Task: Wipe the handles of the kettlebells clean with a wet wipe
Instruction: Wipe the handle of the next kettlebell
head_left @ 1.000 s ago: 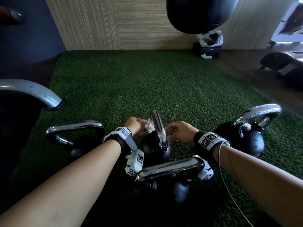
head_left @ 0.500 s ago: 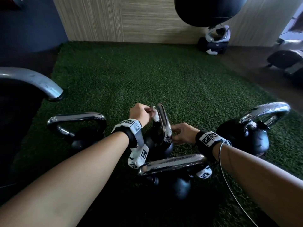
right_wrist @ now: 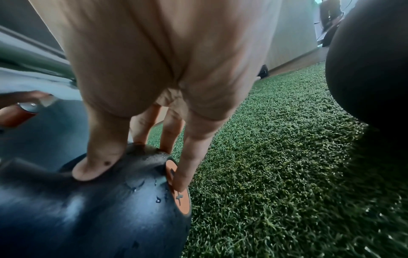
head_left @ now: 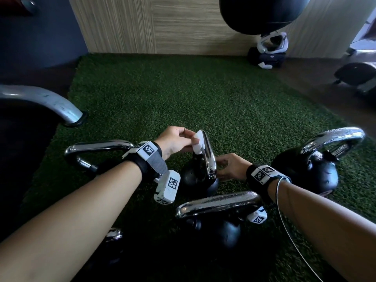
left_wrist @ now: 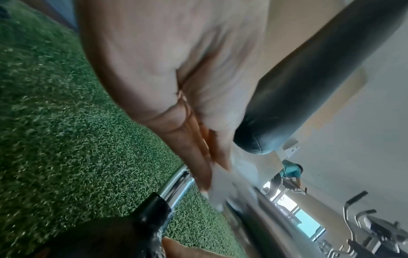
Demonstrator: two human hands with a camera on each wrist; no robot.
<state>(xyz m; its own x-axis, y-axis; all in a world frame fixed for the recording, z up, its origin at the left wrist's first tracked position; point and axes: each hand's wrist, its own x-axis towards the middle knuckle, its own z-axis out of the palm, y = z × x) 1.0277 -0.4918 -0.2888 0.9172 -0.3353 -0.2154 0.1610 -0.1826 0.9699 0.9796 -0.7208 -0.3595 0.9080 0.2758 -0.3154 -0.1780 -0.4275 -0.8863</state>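
Note:
Several black kettlebells with chrome handles stand on green turf. The middle kettlebell [head_left: 198,180] has its chrome handle [head_left: 208,153] edge-on to me. My left hand [head_left: 177,141] pinches a white wet wipe [head_left: 198,142] against the top left of that handle; in the left wrist view the wet wipe [left_wrist: 223,181] lies blurred under the fingers on the handle [left_wrist: 264,218]. My right hand [head_left: 230,165] holds the ball of this kettlebell [right_wrist: 110,209] on its right side, thumb and fingertips [right_wrist: 97,167] pressed on the black surface beside an orange disc [right_wrist: 178,186].
A near kettlebell [head_left: 217,202] sits just under my wrists, another [head_left: 317,163] at the right and one [head_left: 97,149] at the left. A large chrome handle [head_left: 46,102] juts in from the far left. A hanging punching bag [head_left: 262,11] and gear stand by the far wall.
My left hand has slid the wipe up the left side of the handle, from its lower part to near the top. The right hand has stayed low on the kettlebell.

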